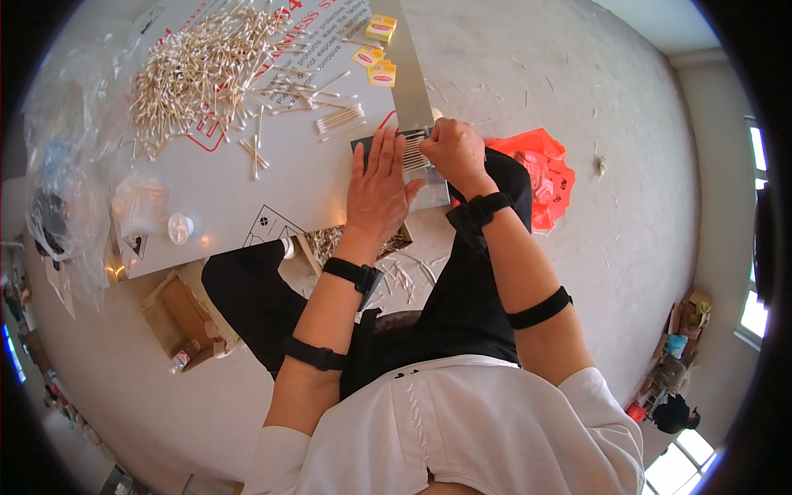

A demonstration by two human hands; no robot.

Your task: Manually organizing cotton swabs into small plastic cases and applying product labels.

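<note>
My left hand [379, 183] lies flat, its fingers stretched out along the left side of a row of cotton swabs [414, 153]. That row lies side by side on a dark flat plate [360, 153] at the right edge of the table. My right hand [458, 154] is closed in a fist against the right ends of the row; whatever its fingers hold is hidden. Beyond my left hand sits a smaller group of swabs [339, 120]. A big loose heap of cotton swabs [202, 74] covers the far left of the table.
Small yellow packets [381, 75] lie on the silvery tabletop [305, 177]. A clear plastic bag [74, 124] and a round white container [180, 228] are at left. Below are a box of swabs [402, 239] and a cardboard box [177, 309]. A red bag [557, 177] lies right.
</note>
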